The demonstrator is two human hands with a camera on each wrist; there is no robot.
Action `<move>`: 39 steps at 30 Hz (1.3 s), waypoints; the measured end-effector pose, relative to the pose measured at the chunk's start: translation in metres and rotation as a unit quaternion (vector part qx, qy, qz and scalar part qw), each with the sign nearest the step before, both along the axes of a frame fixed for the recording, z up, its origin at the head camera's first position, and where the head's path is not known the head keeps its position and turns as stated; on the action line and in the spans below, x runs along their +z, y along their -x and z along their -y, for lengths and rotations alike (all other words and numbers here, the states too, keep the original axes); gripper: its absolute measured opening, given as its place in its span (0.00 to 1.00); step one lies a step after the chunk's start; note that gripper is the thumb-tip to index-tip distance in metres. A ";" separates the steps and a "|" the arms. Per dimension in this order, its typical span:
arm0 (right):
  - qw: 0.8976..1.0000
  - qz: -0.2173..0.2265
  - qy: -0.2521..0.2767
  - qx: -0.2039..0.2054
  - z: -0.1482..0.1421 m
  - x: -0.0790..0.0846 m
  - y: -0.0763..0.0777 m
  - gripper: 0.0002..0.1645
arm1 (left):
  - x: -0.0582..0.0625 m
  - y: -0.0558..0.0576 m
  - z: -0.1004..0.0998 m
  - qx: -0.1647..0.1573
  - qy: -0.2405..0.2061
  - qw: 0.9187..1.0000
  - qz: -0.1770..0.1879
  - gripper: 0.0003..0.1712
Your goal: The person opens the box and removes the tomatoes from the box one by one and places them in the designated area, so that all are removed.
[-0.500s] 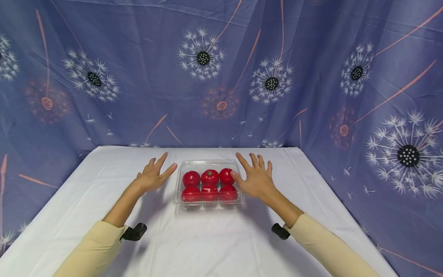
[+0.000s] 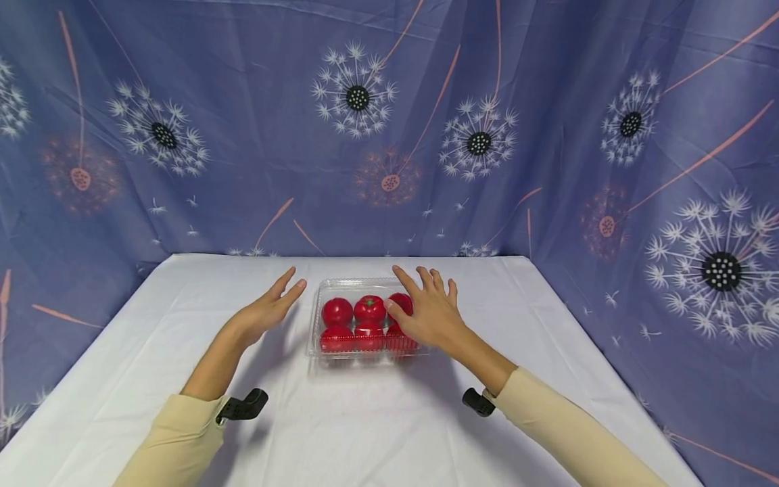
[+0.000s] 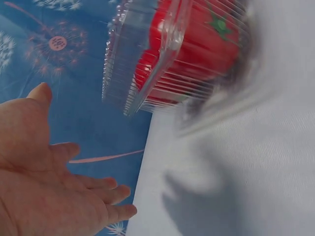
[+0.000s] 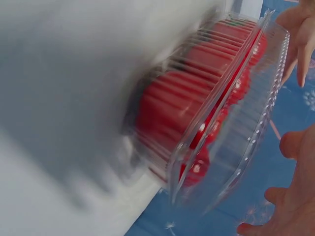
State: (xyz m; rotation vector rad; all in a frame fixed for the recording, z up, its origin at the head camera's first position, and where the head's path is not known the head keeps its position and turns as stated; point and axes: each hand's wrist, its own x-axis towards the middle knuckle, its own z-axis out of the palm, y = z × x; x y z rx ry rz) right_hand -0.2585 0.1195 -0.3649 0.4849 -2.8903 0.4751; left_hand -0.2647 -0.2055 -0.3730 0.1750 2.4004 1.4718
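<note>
**Two Hands, One Box of Red: An Even Touch Looks Key**

A blue-violet backdrop (image 2: 262, 169) printed with dandelions hangs behind a table covered in white cloth (image 2: 365, 426), where a person in cream sleeves (image 2: 176, 439) reaches forward with both arms. A clear plastic box (image 2: 349, 287) sits on the cloth toward the far edge, between the hands. Whether its lid is latched cannot be told.

The right hand (image 2: 433, 316), fingers spread, hovers over the box's right side, its thumb above the fruit; the right wrist view shows it apart from the plastic. The left hand (image 2: 264, 314) hangs to the left of the box, fingers extended and apart, touching nothing. Neither hand grips anything.

The step in hand appears to be bringing both hands to the box. Done well, it likely calls for the left hand to cross its gap while the right settles at the opposite wall, so the two meet the sides together and at matching heights. The thin plastic would probably buckle under a hard squeeze, and a lopsided push could roll the six red tomatoes (image 2: 369, 310) lying inside in two rows.
</note>
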 end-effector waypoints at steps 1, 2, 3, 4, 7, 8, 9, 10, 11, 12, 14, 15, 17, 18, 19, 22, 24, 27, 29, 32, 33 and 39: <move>1.000 0.002 0.001 0.001 0.002 0.001 0.000 0.42 | -0.001 0.001 0.000 -0.001 -0.014 1.000 0.003 0.48; 1.000 0.005 0.002 0.003 0.004 0.001 0.000 0.42 | -0.002 0.001 0.000 -0.001 -0.026 1.000 0.005 0.48; 1.000 0.007 0.003 0.004 0.006 0.001 -0.001 0.42 | -0.003 0.002 0.000 -0.002 -0.036 0.999 0.007 0.48; 1.000 0.009 0.004 0.007 0.008 0.002 -0.001 0.42 | -0.005 0.002 0.000 -0.003 -0.048 0.999 0.008 0.47; 1.000 0.006 -0.001 0.015 0.015 0.002 -0.003 0.42 | -0.009 0.002 0.000 -0.004 -0.084 0.996 0.017 0.46; 1.000 0.005 -0.001 0.019 0.018 0.002 -0.004 0.42 | -0.011 0.002 0.000 -0.004 -0.094 0.995 0.021 0.46; 1.000 0.003 -0.001 0.022 0.021 0.002 -0.005 0.42 | -0.013 0.002 0.001 -0.004 -0.105 0.994 0.025 0.46; 1.000 0.001 -0.001 0.026 0.024 0.002 -0.006 0.42 | -0.015 0.002 0.001 -0.004 -0.115 0.993 0.028 0.46; 1.000 0.000 -0.002 0.029 0.027 0.002 -0.007 0.42 | -0.017 0.003 0.001 -0.002 -0.125 0.992 0.032 0.47; 0.999 -0.001 -0.002 0.033 0.030 0.002 -0.008 0.42 | -0.019 0.003 0.002 0.001 -0.137 0.990 0.036 0.47; 0.999 0.000 -0.001 0.042 0.036 0.001 -0.010 0.42 | -0.023 0.004 0.002 0.004 -0.162 0.986 0.038 0.47; 0.999 0.000 -0.003 0.045 0.039 0.001 -0.012 0.42 | -0.024 0.005 0.002 0.006 -0.173 0.984 0.038 0.46; 0.999 0.004 -0.007 0.052 0.045 -0.001 -0.014 0.42 | -0.028 0.006 0.002 0.014 -0.197 0.979 0.041 0.46; 0.998 0.007 -0.010 0.055 0.049 -0.001 -0.016 0.43 | -0.030 0.006 0.002 0.015 -0.207 0.977 0.042 0.45; 0.998 0.010 -0.011 0.057 0.052 -0.002 -0.017 0.43 | -0.031 0.006 0.003 0.016 -0.215 0.976 0.042 0.45; 0.998 0.015 -0.013 0.065 0.060 -0.004 -0.020 0.43 | -0.037 0.007 0.004 0.023 -0.238 0.970 0.049 0.44; 0.997 0.016 -0.013 0.069 0.065 -0.005 -0.022 0.43 | -0.040 0.007 0.005 0.021 -0.253 0.966 0.049 0.43; 0.997 0.016 -0.017 0.072 0.069 -0.007 -0.023 0.43 | -0.043 0.007 0.007 0.021 -0.283 0.957 0.054 0.42; 0.997 0.019 -0.019 0.073 0.071 -0.008 -0.024 0.43 | -0.045 0.008 0.008 0.016 -0.305 0.951 0.055 0.41; 0.997 0.019 -0.023 0.076 0.074 -0.011 -0.025 0.43 | -0.047 0.009 0.008 0.012 -0.332 0.941 0.059 0.42; 0.997 0.019 -0.024 0.077 0.075 -0.012 -0.025 0.43 | -0.048 0.010 0.008 0.011 -0.337 0.940 0.059 0.42; 0.996 0.017 -0.029 0.083 0.080 -0.014 -0.027 0.45 | -0.052 0.014 0.009 0.007 -0.354 0.933 0.061 0.42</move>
